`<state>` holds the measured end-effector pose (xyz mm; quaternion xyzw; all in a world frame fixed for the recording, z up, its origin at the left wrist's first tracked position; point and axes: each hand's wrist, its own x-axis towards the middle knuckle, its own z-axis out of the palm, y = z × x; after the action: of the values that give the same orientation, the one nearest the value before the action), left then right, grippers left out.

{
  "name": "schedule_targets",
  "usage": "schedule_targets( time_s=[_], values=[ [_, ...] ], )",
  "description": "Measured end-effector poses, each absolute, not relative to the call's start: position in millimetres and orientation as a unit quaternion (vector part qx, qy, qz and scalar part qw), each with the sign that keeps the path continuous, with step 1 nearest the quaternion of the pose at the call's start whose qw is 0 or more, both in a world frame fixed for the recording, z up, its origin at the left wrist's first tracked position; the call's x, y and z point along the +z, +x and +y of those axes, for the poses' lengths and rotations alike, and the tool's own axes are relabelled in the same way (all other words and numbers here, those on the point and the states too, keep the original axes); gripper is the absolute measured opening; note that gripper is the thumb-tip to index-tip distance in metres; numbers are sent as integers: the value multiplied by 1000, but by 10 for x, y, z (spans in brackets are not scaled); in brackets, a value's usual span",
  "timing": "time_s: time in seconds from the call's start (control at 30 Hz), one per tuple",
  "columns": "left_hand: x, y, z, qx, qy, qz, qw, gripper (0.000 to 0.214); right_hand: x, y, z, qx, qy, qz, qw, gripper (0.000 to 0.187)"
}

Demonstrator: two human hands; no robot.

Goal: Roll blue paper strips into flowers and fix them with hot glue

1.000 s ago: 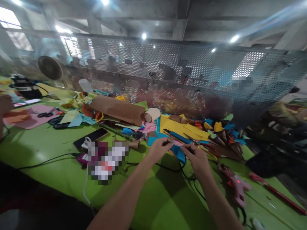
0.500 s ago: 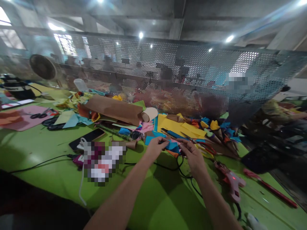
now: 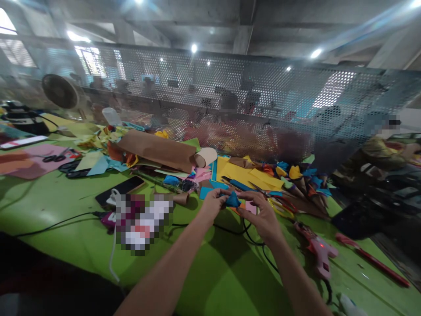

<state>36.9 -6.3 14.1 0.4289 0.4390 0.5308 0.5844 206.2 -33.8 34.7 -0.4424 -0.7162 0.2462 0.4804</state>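
Observation:
In the middle of the head view, my left hand pinches a small piece of blue paper between thumb and fingers. The paper is folded or curled into a compact shape. My right hand is at its right side, thumb below and forefinger above, with the tips on the paper's edge. Behind the hands lies a flat blue sheet. Orange and pink paper scraps show just below and between the hands.
Yellow sheets, a brown paper roll and paper flowers line the back. Pliers, a pink glue gun and a red stick lie right. A phone and black cable lie left and centre. A person sits far right.
The blue paper has gone from a flatter strip to a more curled shape. My right hand's thumb and forefinger have spread further apart around its right side.

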Motion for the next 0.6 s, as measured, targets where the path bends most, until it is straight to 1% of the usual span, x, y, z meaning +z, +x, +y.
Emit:
schedule_targets(
  time_s=[0.07, 0.13, 0.23, 0.37, 0.43, 0.5, 0.6],
  values=[
    [156, 387, -75, 525, 435, 439, 586, 14, 324, 2062, -324, 245, -443, -700, 505, 18],
    [184, 396, -98, 515, 445, 436, 589, 14, 307, 2065, -311, 261, -449, -672, 528, 13],
    [241, 385, -144, 497, 461, 432, 595, 17, 297, 2076, -297, 293, -471, -630, 544, 16],
    [271, 353, -167, 460, 525, 414, 584, 35, 295, 2092, -282, 315, -490, -595, 554, 25],
    [241, 343, -147, 440, 592, 394, 548, 38, 297, 2098, -276, 323, -496, -582, 558, 29],
    [192, 329, -110, 433, 638, 398, 497, 35, 302, 2103, -274, 322, -504, -569, 564, 31],
    [129, 281, -56, 416, 662, 481, 397, 31, 319, 2107, -282, 313, -515, -556, 573, 33]
  ],
)
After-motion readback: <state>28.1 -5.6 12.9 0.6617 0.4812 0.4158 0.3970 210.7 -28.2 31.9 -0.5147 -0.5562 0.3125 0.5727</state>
